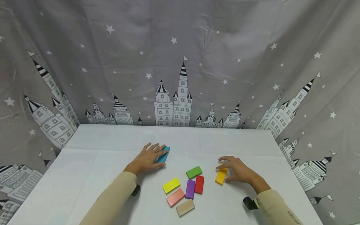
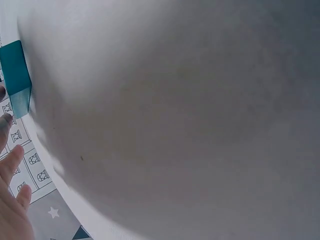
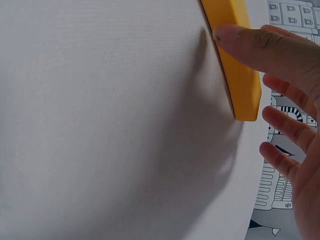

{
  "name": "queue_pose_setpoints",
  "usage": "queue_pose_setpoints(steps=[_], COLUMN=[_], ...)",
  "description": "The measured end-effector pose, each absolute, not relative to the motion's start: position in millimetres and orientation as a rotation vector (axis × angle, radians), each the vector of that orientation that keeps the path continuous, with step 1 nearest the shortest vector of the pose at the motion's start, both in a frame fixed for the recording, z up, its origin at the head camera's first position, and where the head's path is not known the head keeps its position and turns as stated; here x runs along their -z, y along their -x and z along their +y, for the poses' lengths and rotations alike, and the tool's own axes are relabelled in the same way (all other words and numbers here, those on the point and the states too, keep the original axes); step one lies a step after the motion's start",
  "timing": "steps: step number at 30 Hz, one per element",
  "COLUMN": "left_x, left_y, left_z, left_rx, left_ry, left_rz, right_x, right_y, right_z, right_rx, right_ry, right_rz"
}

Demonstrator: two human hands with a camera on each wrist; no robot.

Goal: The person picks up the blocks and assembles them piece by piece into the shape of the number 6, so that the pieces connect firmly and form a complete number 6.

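At the left of the head view, the left hand (image 1: 146, 159) lies with fingers spread over the blue block (image 1: 163, 157), which rests left of centre on the white desk (image 1: 70, 175). The fingers are extended; no closed grip is seen. Beneath that forearm, a black wrist device (image 1: 136, 190) is partly covered by the sleeve.

At lower centre lie six blocks: yellow block (image 1: 171, 185), pink block (image 1: 175, 197), wooden block (image 1: 185, 207), purple block (image 1: 190, 189), green block (image 1: 194, 172) and red block (image 1: 199, 184). Neither hand is on them.

Right of these, the right hand (image 1: 239, 170) is loosely parted about the orange block (image 1: 221, 176), thumb on one side, index finger over the upper end. A firm hold is not established.

Assessment: the step in hand appears to be placing both hands on the two outer blocks. Any lift would call for thumb and fingers to close on each; a slide, only for steady contact.

Limitations: the left wrist view catches the blue block and fingertips only at its left edge, so contact there cannot be confirmed. In the right wrist view, the top edge cuts off the orange block, and the thumb masks part of its side; pressure cannot be judged.
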State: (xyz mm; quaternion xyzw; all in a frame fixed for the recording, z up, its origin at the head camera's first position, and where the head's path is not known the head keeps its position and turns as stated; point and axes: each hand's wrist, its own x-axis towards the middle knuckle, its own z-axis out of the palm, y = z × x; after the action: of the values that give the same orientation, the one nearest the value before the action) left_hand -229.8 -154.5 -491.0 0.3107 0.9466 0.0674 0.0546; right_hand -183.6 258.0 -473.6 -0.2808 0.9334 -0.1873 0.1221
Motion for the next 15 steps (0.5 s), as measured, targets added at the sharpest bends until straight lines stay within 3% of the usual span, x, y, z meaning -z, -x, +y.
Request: queue_pose_setpoints(steps=[15], left_x=[494.3], left_y=[231.5], left_z=[-155.5], left_rx=[-0.22], left_ry=[-0.964], left_rz=[2.886], right_x=[474.1], right_y=[186.2], right_z=[254.9], right_rx=[0.5], right_ry=[0.902], right_rz=[2.689])
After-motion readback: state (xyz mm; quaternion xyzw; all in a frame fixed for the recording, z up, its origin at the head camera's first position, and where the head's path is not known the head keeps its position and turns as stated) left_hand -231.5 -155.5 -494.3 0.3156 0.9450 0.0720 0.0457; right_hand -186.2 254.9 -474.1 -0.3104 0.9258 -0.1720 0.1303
